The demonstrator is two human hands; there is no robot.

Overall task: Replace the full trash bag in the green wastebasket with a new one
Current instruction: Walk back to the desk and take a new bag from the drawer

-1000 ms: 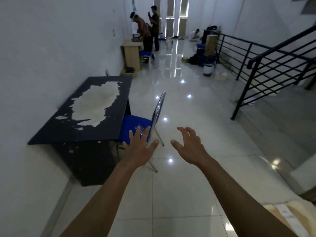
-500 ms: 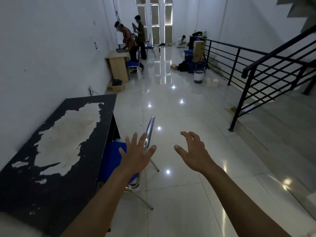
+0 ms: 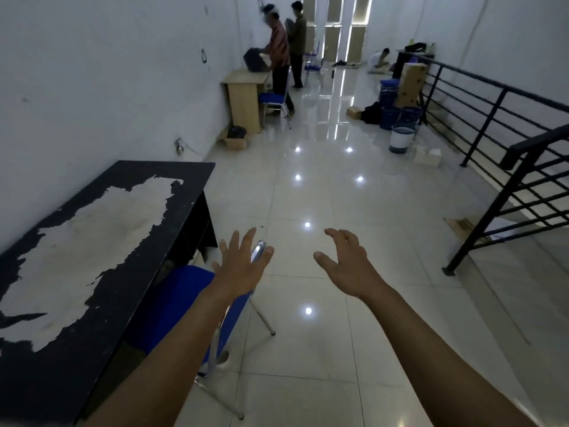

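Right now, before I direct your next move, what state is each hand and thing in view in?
left hand: open, fingers spread, holding nothing
right hand: open, fingers loosely curled, holding nothing
blue chair: upright, drawn up to the black table
black table: standing, top coating peeled in a large patch
white bucket: upright, contents not visible
green wastebasket: not in view

My feed is dim and bluish; ceiling lights glare off the glossy floor [image 3: 354, 241], far windows [image 3: 354, 29] blow out, edges bend.
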